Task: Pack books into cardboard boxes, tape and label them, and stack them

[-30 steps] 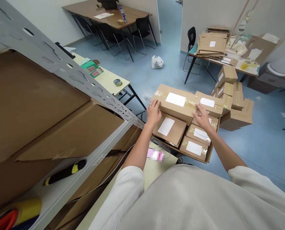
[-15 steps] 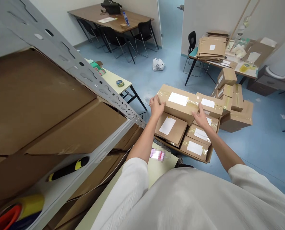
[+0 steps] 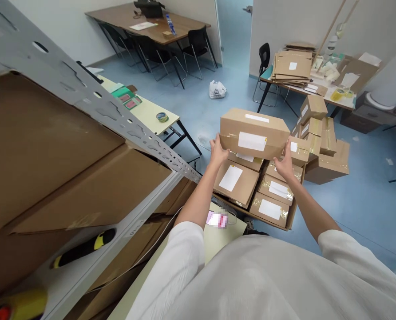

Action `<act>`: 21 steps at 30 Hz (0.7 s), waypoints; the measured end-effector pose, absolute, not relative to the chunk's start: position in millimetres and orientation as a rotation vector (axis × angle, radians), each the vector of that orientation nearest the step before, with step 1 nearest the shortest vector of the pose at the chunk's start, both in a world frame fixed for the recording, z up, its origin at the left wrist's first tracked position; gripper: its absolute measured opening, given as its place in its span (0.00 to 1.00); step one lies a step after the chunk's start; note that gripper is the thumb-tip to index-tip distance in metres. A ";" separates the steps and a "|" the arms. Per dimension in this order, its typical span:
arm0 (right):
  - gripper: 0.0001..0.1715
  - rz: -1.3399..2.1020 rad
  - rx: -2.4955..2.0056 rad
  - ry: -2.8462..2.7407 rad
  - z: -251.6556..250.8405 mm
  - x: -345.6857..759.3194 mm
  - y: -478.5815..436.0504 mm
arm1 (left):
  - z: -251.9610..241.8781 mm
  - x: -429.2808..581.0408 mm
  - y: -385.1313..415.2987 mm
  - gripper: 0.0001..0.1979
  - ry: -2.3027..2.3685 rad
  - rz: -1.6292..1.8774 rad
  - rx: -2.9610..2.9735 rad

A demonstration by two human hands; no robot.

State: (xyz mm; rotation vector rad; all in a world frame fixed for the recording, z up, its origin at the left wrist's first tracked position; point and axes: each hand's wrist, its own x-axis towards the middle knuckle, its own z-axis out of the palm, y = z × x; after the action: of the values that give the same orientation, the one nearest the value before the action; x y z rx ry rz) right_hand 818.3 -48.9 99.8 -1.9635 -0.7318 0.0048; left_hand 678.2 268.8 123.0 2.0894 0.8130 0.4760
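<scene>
Between my two hands is a long cardboard box (image 3: 231,141) with white labels on two of its faces, tilted so that a taped face turns toward me. My left hand (image 3: 219,150) grips its left end, and my right hand (image 3: 284,163) grips its right end. Below it, an open carton (image 3: 231,204) holds several smaller labelled boxes. Among them are a flat box (image 3: 246,182) on the left and a taped box (image 3: 264,198) at the near right corner. Another labelled box (image 3: 299,155) lies just right of my right hand.
A grey metal shelf (image 3: 118,120) with large cartons rises close on my left; a black-and-yellow tool (image 3: 85,249) lies on it. Stacked boxes (image 3: 331,160) stand on the floor at right. A pale table (image 3: 154,126) holds a tape roll (image 3: 162,117). A white bag (image 3: 217,90) sits on the floor.
The long box has been raised and tipped, so its labelled side now faces me. A labelled box beneath it has come into view. Both hands have stayed at its ends.
</scene>
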 end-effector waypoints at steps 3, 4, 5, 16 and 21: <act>0.67 0.028 -1.955 -0.648 82.7 822.0 -47.9 | 101.0 675.3 266.5 0.35 0.923 0.245 2.069; 0.65 0.040 -1.959 -0.638 79.4 823.3 -46.6 | 96.6 674.8 267.4 0.31 0.952 0.202 2.056; 0.62 0.043 -1.966 -0.627 77.4 824.8 -44.8 | 93.8 674.8 268.9 0.28 0.974 0.176 2.040; 0.54 -0.031 -2.047 -0.801 104.8 883.3 -18.8 | 99.3 686.9 279.2 0.45 0.774 0.433 2.010; 0.54 0.014 -2.021 -0.793 109.8 935.4 -14.9 | 101.9 683.0 257.0 0.46 0.701 0.487 2.103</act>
State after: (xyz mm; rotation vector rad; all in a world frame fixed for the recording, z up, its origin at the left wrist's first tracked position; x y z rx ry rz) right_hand 935.4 -14.9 109.8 -2.0207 -0.7932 0.0142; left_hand 683.0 257.0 101.9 2.1033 0.7007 0.4874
